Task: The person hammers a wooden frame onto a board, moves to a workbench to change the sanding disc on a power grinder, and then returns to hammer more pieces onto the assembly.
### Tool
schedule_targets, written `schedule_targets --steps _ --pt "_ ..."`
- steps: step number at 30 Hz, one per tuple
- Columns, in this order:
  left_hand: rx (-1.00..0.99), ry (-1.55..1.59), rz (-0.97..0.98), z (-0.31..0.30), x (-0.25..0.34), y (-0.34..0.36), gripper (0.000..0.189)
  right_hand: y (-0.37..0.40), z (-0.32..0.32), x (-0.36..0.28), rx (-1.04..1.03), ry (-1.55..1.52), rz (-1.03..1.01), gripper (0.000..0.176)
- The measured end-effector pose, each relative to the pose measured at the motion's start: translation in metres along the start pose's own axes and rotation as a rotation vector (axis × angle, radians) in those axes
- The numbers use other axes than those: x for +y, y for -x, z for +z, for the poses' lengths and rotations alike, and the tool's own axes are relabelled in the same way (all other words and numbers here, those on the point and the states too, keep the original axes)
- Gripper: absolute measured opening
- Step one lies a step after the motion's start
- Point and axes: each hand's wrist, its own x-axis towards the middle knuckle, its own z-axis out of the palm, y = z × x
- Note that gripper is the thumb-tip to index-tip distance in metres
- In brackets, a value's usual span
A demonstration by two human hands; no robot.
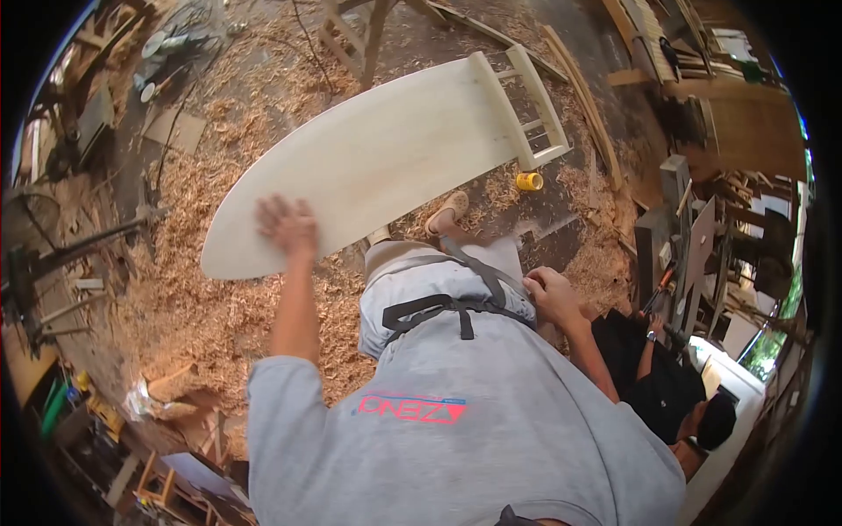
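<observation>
A long pale wooden panel (377,149) with one rounded end lies across the view, with a slatted wooden frame (535,114) at its right end. My left hand (287,226), slightly blurred, lies with spread fingers over the rounded end of the panel and holds nothing. Beside my right hip, next to the cloth and dark strap at my waist, is my right hand (551,294). Its fingers are bent together; whatever they may hold is too small to make out. A yellow roll (529,181) sits just below the frame.
Wood shavings (210,324) cover much of the floor. A co-worker in black (649,373) is at the lower right, near stacked boards (693,245). Metal equipment (79,250) stands at the left, and a trestle (364,39) at the top.
</observation>
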Motion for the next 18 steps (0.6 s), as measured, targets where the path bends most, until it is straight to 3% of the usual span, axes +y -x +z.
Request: schedule_targets --steps 2,4,6,8,9,10,11,13,14,15,16,18 --pt "0.411 0.123 0.388 0.06 0.044 0.026 0.074 -0.001 0.002 -0.003 -0.001 0.011 -0.096 0.022" --pt "0.131 0.202 0.555 0.064 0.1 0.062 0.073 0.001 0.003 -0.003 0.044 -0.023 -0.089 0.022" --pt "-0.065 0.16 0.91 0.065 0.144 0.09 0.069 0.007 0.004 0.002 0.096 -0.053 -0.063 0.021" --pt "-0.035 0.262 1.344 0.087 0.171 0.105 0.063 0.016 0.0 0.014 0.166 -0.091 -0.066 0.019" --pt "-0.041 0.264 1.36 0.07 0.184 0.106 0.063 0.018 -0.004 0.023 0.174 -0.096 -0.053 0.019" --pt "-0.738 0.427 1.074 0.034 0.197 0.104 0.059 0.018 -0.008 0.034 0.195 -0.133 -0.006 0.019" --pt "-1.387 0.546 0.671 0.012 0.206 0.101 0.056 0.018 -0.012 0.045 0.213 -0.172 0.036 0.019" --pt "-1.138 1.344 0.343 0.023 0.179 0.11 0.047 0.008 -0.022 0.066 0.231 -0.21 0.102 0.019" --pt "-0.909 1.312 0.336 0.024 0.159 0.1 0.045 -0.001 -0.028 0.074 0.245 -0.238 0.166 0.019" --pt "-0.684 1.269 0.323 0.024 0.135 0.089 0.044 -0.013 -0.037 0.077 0.273 -0.12 0.105 0.02" --pt "-0.578 1.391 0.04 -0.005 0.12 0.085 0.042 -0.032 -0.043 0.083 0.266 -0.13 0.102 0.02" --pt "-0.252 1.335 -0.232 -0.021 0.065 0.072 0.036 -0.082 -0.056 0.097 0.326 -0.074 -0.03 0.022"
